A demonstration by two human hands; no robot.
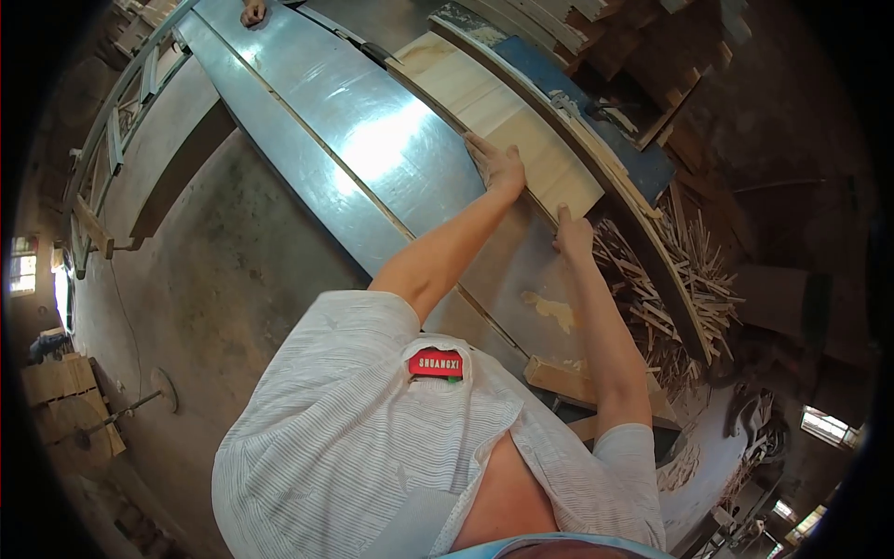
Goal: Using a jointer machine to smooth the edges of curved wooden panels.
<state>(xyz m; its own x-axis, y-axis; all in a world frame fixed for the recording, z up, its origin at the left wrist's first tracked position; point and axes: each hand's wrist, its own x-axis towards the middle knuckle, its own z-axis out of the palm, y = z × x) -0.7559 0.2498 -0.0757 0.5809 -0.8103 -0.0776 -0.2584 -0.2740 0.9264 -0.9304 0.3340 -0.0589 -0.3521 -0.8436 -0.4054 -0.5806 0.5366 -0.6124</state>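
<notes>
A pale wooden board (526,130) lies lengthwise along the right side of a shiny metal machine table (317,102). My left hand (500,170) rests against the board's left edge, its fingers stretched out along that edge. At the board's near end, my right hand (575,235) grips the corner with the thumb on top; its other fingers are curled and partly hidden. A narrow slot runs lengthwise through the table, left of both hands.
Another person's hand (252,12) rests at the table's far end. A long raised rail (643,238) borders the board on the right. Beyond it lie a pile of thin wood strips (689,270) and a blue panel (531,70). A wooden block (557,377) sits close to my body.
</notes>
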